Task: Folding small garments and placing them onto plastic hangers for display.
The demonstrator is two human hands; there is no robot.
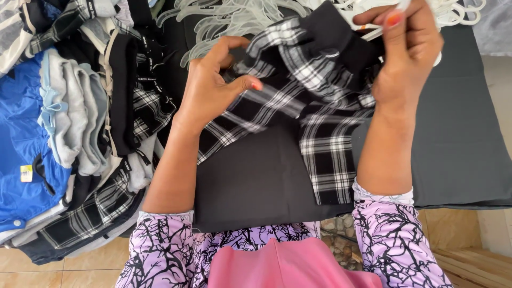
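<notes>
Over black table (458, 149) — both hands' fingers (242, 85) pinch plaid garment (298, 101) between them, right hand (405, 58) also gripping hanger (373, 33).

— What lies off to the left?
— A heap of folded clothes (80, 122): a blue garment (21, 138), pale grey pieces (74, 106), black ones with checked trim (144, 101).
— And along the top?
— A bunch of clear plastic hangers (224, 18), lying on the dark grey table cover (458, 138).
— Lower down?
— Beige floor tiles (90, 266), a patch of pebbled ground (338, 240), wooden slats (474, 264) at the right corner, and pink cloth (288, 266) between purple patterned sleeves (394, 240)
</notes>
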